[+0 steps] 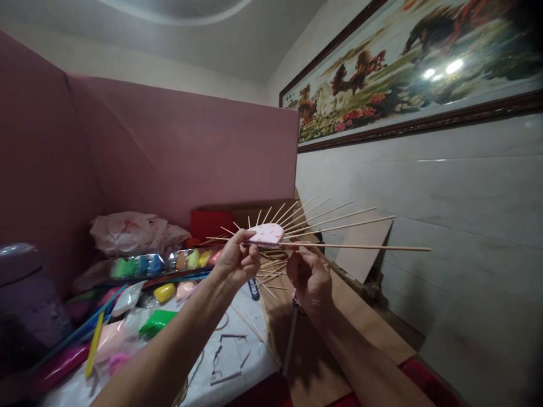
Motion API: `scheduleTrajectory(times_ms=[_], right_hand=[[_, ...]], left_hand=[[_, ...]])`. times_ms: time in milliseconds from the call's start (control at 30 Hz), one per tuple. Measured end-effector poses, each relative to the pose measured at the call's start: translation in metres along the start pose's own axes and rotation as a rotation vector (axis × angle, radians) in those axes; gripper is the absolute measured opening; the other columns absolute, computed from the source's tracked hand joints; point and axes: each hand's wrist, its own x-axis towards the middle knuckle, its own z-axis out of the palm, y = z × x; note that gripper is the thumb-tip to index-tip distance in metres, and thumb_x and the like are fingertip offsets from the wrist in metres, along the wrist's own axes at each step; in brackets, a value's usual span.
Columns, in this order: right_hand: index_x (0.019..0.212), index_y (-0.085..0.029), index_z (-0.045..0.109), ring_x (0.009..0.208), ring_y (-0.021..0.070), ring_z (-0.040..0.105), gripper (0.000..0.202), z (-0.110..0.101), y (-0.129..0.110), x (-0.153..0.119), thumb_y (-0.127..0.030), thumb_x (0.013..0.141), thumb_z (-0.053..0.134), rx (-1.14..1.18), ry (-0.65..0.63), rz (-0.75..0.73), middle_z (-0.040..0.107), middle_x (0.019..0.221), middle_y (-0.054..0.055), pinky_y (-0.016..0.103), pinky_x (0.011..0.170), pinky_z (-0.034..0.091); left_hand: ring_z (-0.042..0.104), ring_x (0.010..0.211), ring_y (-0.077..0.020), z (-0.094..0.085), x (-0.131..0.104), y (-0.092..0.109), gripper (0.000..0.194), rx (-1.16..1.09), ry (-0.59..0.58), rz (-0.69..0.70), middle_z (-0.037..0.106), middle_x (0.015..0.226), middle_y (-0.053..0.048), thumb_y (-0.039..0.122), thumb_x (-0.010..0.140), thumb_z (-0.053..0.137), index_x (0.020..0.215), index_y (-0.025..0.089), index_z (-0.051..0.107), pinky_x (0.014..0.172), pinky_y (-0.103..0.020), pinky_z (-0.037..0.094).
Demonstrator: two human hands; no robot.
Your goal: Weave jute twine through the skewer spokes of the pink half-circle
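Observation:
My left hand (238, 255) grips a rounded white piece with pinkish-red marks (266, 233), thumb on top and fingers curled beneath. Thin wooden sticks (326, 219) fan out from its far edge, short at the left and longer toward the right. The longest stick (373, 247) points right, almost level. Just under that stick, near the piece, my right hand (311, 274) has its fingers closed together. Whether they pinch the stick or something small is hidden. More loose wooden sticks (271, 275) lie below, between both hands.
Bags of coloured clay (158, 322) and a yellow stick tool (94, 345) cover the table's left side. Eyeglasses (229, 359) lie on the white sheet (254, 370). Brown board (352, 322) extends at right, beside the tiled wall. A pink partition (186, 147) stands behind.

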Motion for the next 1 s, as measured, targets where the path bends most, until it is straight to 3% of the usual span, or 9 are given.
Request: scheduleTrajectory(times_ms=[233,667,867,1000], right_hand=[[0.086,-0.016,0.07,0.031,0.0061,0.036,0.022,0.004,-0.004,-0.007,-0.026,0.079,0.051,-0.003,-0.143,0.022,0.048,0.041,-0.005,0.018,0.032,0.024],[0.083,-0.016,0.068,0.03,0.0058,0.037,0.019,0.008,-0.007,-0.006,-0.025,0.078,0.052,0.043,-0.123,0.035,0.051,0.041,-0.004,0.018,0.031,0.024],[0.075,-0.018,0.068,0.027,0.0052,0.032,0.017,0.013,-0.011,-0.008,-0.027,0.076,0.054,0.057,-0.105,0.001,0.046,0.036,-0.006,0.019,0.032,0.022],[0.08,-0.021,0.07,0.028,0.0056,0.034,0.017,0.013,-0.009,-0.013,-0.028,0.075,0.056,0.06,-0.138,-0.004,0.049,0.039,-0.006,0.019,0.031,0.02]], left_hand=[[0.023,0.019,-0.0035,-0.005,0.002,-0.003,0.042,0.018,-0.106,-0.011,0.042,0.029,-0.001,0.025,0.08,0.04,0.042,0.01,0.051,0.02,-0.013,0.018],[0.028,0.019,-0.0044,-0.006,0.001,-0.002,0.044,0.029,-0.175,-0.024,0.044,0.031,-0.002,0.023,0.08,0.039,0.041,0.008,0.052,0.018,-0.014,0.023],[0.03,0.02,-0.0052,-0.008,0.0,-0.001,0.045,0.042,-0.253,0.068,0.043,0.03,-0.002,0.024,0.081,0.04,0.041,0.008,0.054,0.019,-0.014,0.025],[0.03,0.019,-0.0055,-0.01,0.0,-0.001,0.046,0.054,-0.243,0.108,0.044,0.03,-0.002,0.024,0.081,0.041,0.04,0.008,0.054,0.019,-0.015,0.025]])
